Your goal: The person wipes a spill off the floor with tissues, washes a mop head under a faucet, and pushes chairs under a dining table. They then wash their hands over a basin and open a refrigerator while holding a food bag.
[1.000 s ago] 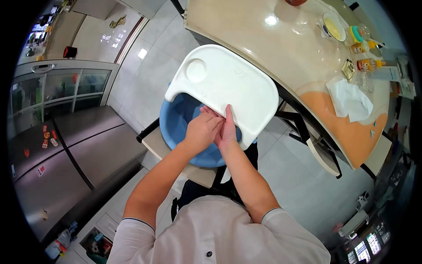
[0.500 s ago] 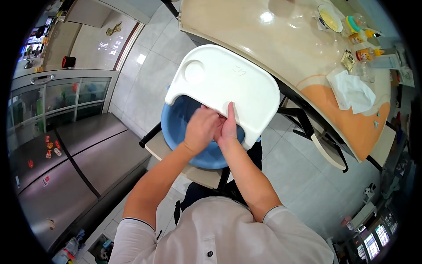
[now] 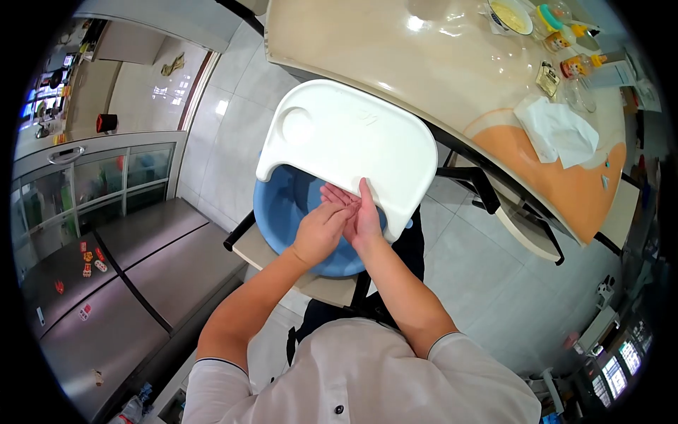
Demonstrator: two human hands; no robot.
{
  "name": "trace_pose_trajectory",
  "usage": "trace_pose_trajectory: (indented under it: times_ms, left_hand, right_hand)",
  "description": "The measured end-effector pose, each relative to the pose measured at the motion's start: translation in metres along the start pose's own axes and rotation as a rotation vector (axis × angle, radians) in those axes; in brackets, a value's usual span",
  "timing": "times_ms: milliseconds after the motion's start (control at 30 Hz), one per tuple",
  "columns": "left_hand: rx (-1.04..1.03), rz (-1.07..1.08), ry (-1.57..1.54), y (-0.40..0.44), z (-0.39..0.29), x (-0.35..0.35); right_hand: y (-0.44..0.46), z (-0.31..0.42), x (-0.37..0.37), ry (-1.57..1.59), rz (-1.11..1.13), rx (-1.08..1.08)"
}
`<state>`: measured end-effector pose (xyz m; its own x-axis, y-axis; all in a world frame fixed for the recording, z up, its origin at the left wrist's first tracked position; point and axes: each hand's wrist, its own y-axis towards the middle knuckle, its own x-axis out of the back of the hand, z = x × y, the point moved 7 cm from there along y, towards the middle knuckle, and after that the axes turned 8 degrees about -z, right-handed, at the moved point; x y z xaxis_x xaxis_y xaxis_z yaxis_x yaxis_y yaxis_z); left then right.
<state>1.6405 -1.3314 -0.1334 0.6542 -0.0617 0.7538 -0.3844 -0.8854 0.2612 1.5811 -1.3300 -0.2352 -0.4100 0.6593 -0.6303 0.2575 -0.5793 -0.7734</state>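
Observation:
A white plastic high-chair tray (image 3: 353,131) with a round recess lies tilted across the far part of a blue basin (image 3: 282,205). Over the basin's opening, beside the tray's curved inner edge, my two hands meet. My right hand (image 3: 364,219) is palm up with its fingers stretched out and its thumb near the tray edge. My left hand (image 3: 318,232) lies partly over it, fingers bent together and pressed into the right palm. Whether anything small is between the left fingers is hidden.
The basin rests on a chair seat (image 3: 258,244). Beyond stands a table (image 3: 395,49) with a bowl (image 3: 510,17), several bottles and white tissue (image 3: 561,134). A folded chair armrest (image 3: 487,187) is at right, a refrigerator (image 3: 141,268) at left.
The right fingers have opened out, so the palm now shows. My left hand has shifted slightly down. The view has turned a little, moving the tray and table leftward.

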Motion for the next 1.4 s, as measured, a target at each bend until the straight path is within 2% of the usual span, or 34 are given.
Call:
trace_pose_trajectory:
  times_ms: [33, 67, 133, 233, 300, 400, 533, 567, 667, 733, 767, 833, 967, 1167, 1267, 1333, 1400]
  left_hand:
    - [0.107, 0.03, -0.024, -0.002, 0.006, -0.001]
    - [0.097, 0.037, -0.025, 0.005, 0.0, -0.001]
    - [-0.105, -0.075, -0.045, 0.023, -0.024, 0.003]
    - [-0.051, -0.097, -0.02, 0.048, -0.016, -0.006]
    - [-0.027, -0.11, 0.089, 0.084, -0.001, -0.012]
    - [-0.011, -0.115, 0.369, 0.137, 0.011, -0.022]
    - [-0.139, 0.001, 0.332, 0.118, 0.021, -0.029]
    - [-0.172, 0.025, 0.211, 0.098, 0.025, -0.027]
    - [-0.074, 0.104, 0.053, 0.086, 0.018, -0.02]
    - [-0.099, -0.082, 0.198, 0.116, 0.006, -0.013]
    - [-0.1, -0.083, 0.196, 0.124, 0.009, -0.02]
    - [-0.152, -0.098, 0.399, 0.133, 0.017, -0.032]
    - [-0.024, -0.176, 0.241, 0.131, 0.043, -0.024]
    - [-0.12, -0.08, 0.165, 0.155, 0.053, -0.016]
    - [-0.215, 0.031, 0.176, 0.167, 0.05, -0.02]
    - [-0.291, 0.227, 0.325, 0.169, 0.046, -0.033]
    - [-0.276, 0.244, 0.302, 0.17, 0.041, -0.033]
  right_hand:
    - [-0.002, 0.0, 0.0, 0.009, 0.001, 0.004]
    - [-0.002, -0.001, 0.003, 0.017, 0.029, -0.015]
    - [0.0, -0.001, 0.01, 0.032, 0.055, -0.021]
    - [0.007, -0.004, 0.02, 0.149, 0.098, -0.07]
    - [0.009, -0.001, 0.031, 0.033, -0.006, -0.038]
    - [0.004, 0.005, 0.018, 0.079, 0.04, 0.003]
    - [0.001, 0.008, 0.018, 0.07, 0.037, 0.014]
    - [0.002, 0.009, 0.019, 0.08, 0.038, 0.014]
    - [0.001, 0.008, 0.022, 0.059, 0.042, -0.012]
    - [0.001, 0.01, 0.018, 0.065, 0.041, 0.018]
    - [0.001, 0.012, 0.017, 0.064, 0.04, 0.02]
    - [0.0, 0.013, 0.016, 0.077, 0.032, 0.018]
    - [-0.002, 0.015, 0.013, 0.035, 0.074, 0.038]
    - [-0.001, 0.014, 0.014, 0.005, 0.035, 0.026]
    - [0.0, 0.013, 0.016, 0.015, 0.022, 0.009]
    - [0.001, 0.012, 0.017, 0.024, 0.039, 0.003]
    - [0.003, 0.012, 0.018, 0.034, 0.044, 0.001]
